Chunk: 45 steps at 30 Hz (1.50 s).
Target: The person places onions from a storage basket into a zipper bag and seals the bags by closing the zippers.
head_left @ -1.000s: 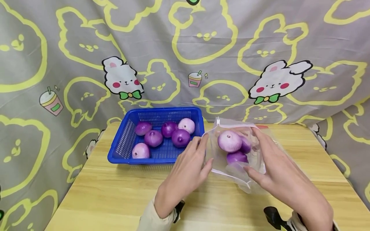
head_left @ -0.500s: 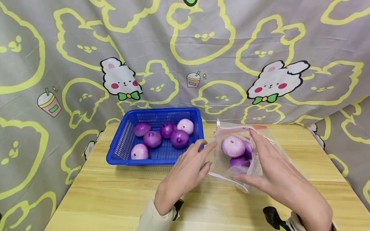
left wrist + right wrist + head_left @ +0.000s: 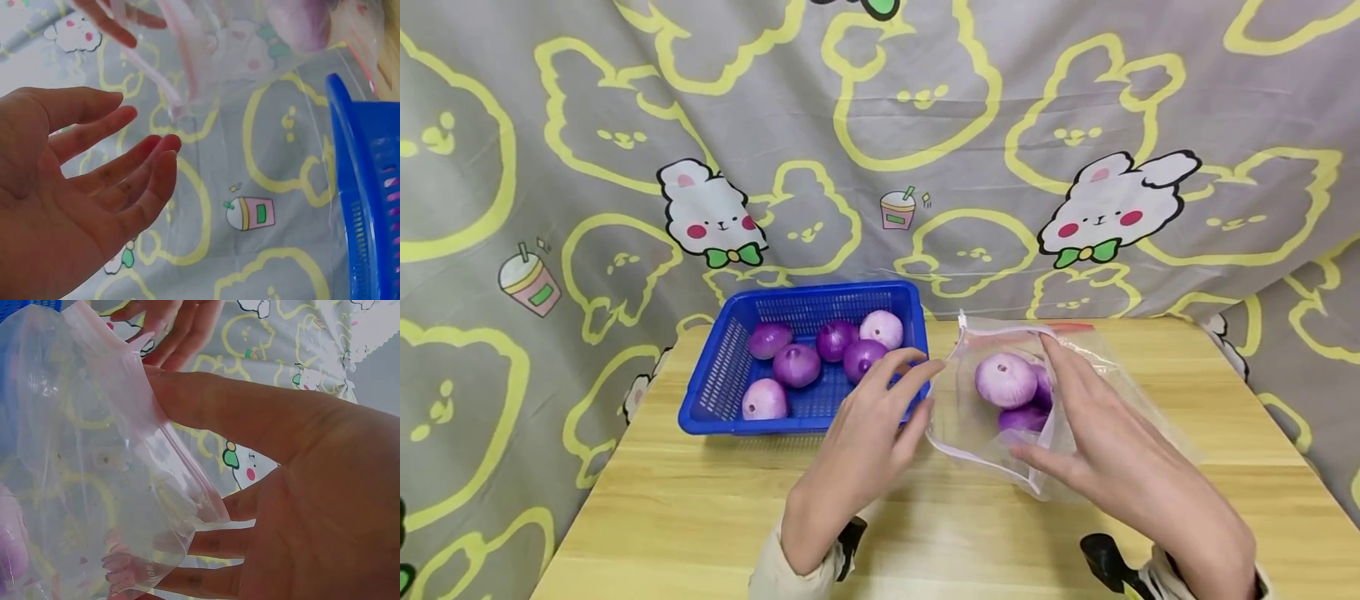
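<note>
My right hand (image 3: 1123, 433) holds the mouth of a clear zip bag (image 3: 962, 429), its thumb on the near edge and its fingers along the far side. In the right wrist view, fingertips show through the plastic. Inside the bag lie a pale onion (image 3: 1004, 380) and two darker purple onions (image 3: 1024, 418), partly hidden. My left hand (image 3: 868, 425) hovers between bag and basket, fingers loosely bent and holding nothing. In the left wrist view, a gap shows between its fingertips and the bag's zip strip (image 3: 178, 109).
A blue plastic basket (image 3: 730, 427) stands left of the bag with several onions (image 3: 796, 366) in it. Both rest on a wooden table (image 3: 700, 517). Directly behind hangs a patterned grey curtain (image 3: 820, 125).
My left hand has come away from the bag's left rim and shifted left, towards the basket. The onions in the bag shifted slightly right. My right hand stays at the bag's mouth.
</note>
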Motion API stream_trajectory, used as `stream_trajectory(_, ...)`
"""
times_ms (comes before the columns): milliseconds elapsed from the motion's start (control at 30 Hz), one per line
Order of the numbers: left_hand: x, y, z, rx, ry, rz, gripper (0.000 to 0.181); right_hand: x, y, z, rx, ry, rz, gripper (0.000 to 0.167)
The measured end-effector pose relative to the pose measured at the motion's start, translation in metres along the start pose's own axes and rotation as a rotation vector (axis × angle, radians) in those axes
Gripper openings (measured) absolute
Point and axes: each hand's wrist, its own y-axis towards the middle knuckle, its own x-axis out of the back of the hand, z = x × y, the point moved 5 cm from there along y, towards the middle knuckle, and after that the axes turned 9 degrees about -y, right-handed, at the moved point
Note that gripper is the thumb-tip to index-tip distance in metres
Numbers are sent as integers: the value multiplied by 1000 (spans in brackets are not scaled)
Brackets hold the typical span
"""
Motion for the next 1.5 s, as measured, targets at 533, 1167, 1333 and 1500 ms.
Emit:
stream_trajectory(533,10,-30,50,120,107,-92,37,2,0,1,2,23,-16,106)
stream_trajectory(1167,39,-46,115,299,117,-194,30,-3,3,5,9,18,-4,103)
stream_trajectory(1333,39,-52,128,358,135,-191,27,-4,2,2,11,16,7,103)
stream_trajectory(1500,40,-54,138,382,121,-186,30,-4,2,-1,16,10,-1,105)
